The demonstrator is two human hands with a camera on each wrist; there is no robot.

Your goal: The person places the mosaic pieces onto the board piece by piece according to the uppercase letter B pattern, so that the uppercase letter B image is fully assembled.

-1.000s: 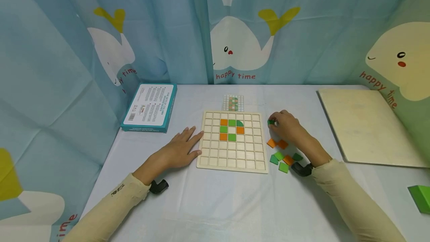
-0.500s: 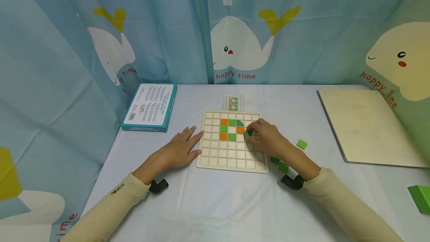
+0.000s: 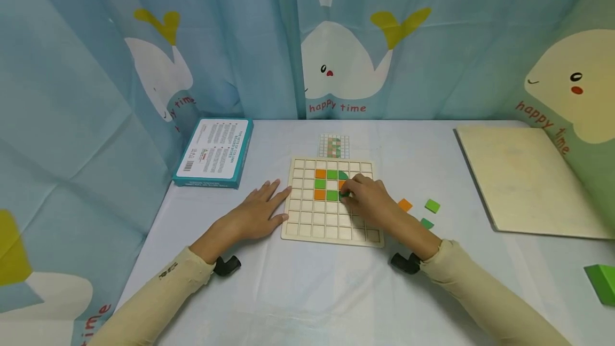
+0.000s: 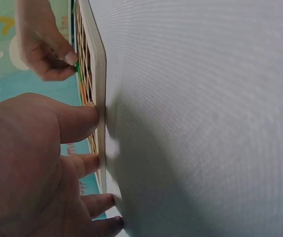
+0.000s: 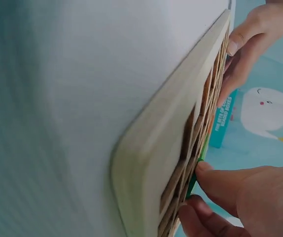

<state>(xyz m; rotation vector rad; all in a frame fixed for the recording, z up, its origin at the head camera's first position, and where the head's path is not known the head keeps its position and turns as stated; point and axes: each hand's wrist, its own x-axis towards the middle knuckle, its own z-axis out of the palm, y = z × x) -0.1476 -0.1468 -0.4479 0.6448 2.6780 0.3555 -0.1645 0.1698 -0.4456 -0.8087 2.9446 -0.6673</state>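
Note:
A wooden grid board [image 3: 312,231] lies on the white-covered table. Orange and light green square tiles fill some cells in its upper middle, beside a dark green tile with a curved edge [image 3: 343,175]. My left hand [image 3: 254,213] lies with fingers spread, thumb and index fingertip touching the board's left edge. Over the board, my right hand [image 3: 372,202] pinches a dark green tile [image 5: 193,181] between thumb and fingers, at a cell just right of a light green square [image 3: 332,195]. The fingers partly hide that tile, so its shape cannot be made out.
Right of the board lie loose tiles: an orange one [image 3: 405,205], a light green square [image 3: 432,206] and a dark green piece [image 3: 426,223]. A small pattern card [image 3: 333,146] sits behind the board. A teal box [image 3: 213,152] stands left, a large wooden panel [image 3: 533,180] right.
My right hand has picked up a dark green tile from the right of the board and carried it left onto the grid. A light green tile now lies farther right. My left hand stays put.

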